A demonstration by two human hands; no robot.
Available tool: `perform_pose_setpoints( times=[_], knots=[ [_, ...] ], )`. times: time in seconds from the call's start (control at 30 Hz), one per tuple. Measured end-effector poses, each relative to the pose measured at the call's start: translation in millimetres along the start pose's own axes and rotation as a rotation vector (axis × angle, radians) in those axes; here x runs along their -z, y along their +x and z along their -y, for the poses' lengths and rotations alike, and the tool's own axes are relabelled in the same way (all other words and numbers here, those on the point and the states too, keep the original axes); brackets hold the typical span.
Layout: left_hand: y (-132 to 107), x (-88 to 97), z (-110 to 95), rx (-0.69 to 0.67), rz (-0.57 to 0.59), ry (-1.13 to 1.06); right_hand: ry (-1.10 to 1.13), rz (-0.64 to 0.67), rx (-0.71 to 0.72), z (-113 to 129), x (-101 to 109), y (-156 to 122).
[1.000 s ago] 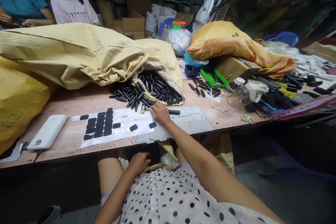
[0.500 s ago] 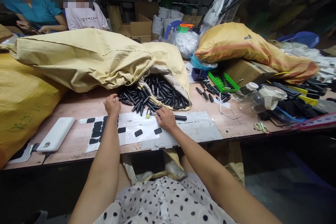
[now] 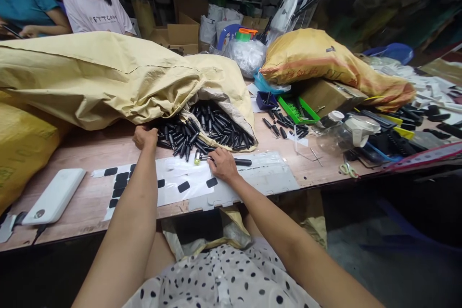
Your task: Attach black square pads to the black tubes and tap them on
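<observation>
A pile of small black cylinder parts [image 3: 205,130] spills from the mouth of a big tan paper sack [image 3: 108,77] onto the wooden table [image 3: 94,154]. My left hand [image 3: 144,136] reaches to the left edge of that pile, fingers curled at the parts; what it holds is hidden. My right hand [image 3: 223,164] rests on the table, closed on a slim tool with a black handle [image 3: 241,161] and a yellow-green tip [image 3: 197,156]. A white sheet with black oval stickers [image 3: 169,180] lies under both hands.
A white power bank [image 3: 54,196] lies at the left. A yellow sack [image 3: 21,149] sits far left, another [image 3: 325,62] at the right. A green tray [image 3: 298,108], clear bottle [image 3: 332,132], scissors [image 3: 347,169] and black parts fill the right side. Two people sit behind.
My left hand rose from my lap to the table, then moved up to the edge of the black parts pile. My right hand stayed on the tool.
</observation>
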State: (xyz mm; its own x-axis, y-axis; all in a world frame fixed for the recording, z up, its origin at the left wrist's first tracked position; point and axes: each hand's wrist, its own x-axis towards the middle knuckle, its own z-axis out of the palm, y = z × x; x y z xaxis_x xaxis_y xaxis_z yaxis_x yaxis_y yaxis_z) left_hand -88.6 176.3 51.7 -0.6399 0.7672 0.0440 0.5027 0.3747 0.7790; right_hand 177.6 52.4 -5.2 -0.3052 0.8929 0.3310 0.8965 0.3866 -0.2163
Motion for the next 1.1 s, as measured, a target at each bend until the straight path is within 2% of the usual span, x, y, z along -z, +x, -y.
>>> perform_pose_setpoints(
  times=[0.07,0.13,0.2,0.33,0.4,0.43,0.53,0.63,0.77,0.97,1.1],
  knots=[
    [-9.4,8.5,-0.1,0.034,-0.054,-0.076,0.001,0.005,-0.004,0.7,0.4,0.5],
    [-29.3,19.0,4.2,-0.01,-0.028,-0.2,0.003,0.011,-0.013,1.6,1.3,0.9],
    [-59.3,29.7,14.9,-0.148,0.121,-0.281,0.005,0.023,-0.025,2.3,2.5,1.3],
    [-124.6,40.3,46.7,-0.372,0.519,-0.213,0.01,0.041,-0.034,2.4,3.8,1.8],
    [-146.5,37.4,59.1,-0.457,0.638,-0.145,0.015,0.042,-0.032,1.5,3.6,2.0],
    [-153.6,34.6,63.3,-0.502,0.66,-0.11,0.017,0.043,-0.03,1.0,3.3,2.3],
    [-161.9,25.9,68.5,-0.635,0.623,-0.008,0.017,0.052,-0.02,-0.1,3.5,4.6],
    [-160.5,21.7,68.7,-0.704,0.584,0.072,0.017,0.08,-0.021,-0.5,7.2,7.6],
    [-157.5,20.3,70.2,-0.701,0.601,0.098,0.03,0.108,-0.046,-0.9,18.1,0.9],
    [-155.5,16.5,73.1,-0.69,0.616,0.093,0.162,0.019,-0.049,3.9,35.5,-34.3],
    [-155.4,14.8,72.8,-0.671,0.608,0.103,0.194,-0.02,-0.038,11.9,41.6,-48.0]
  ],
)
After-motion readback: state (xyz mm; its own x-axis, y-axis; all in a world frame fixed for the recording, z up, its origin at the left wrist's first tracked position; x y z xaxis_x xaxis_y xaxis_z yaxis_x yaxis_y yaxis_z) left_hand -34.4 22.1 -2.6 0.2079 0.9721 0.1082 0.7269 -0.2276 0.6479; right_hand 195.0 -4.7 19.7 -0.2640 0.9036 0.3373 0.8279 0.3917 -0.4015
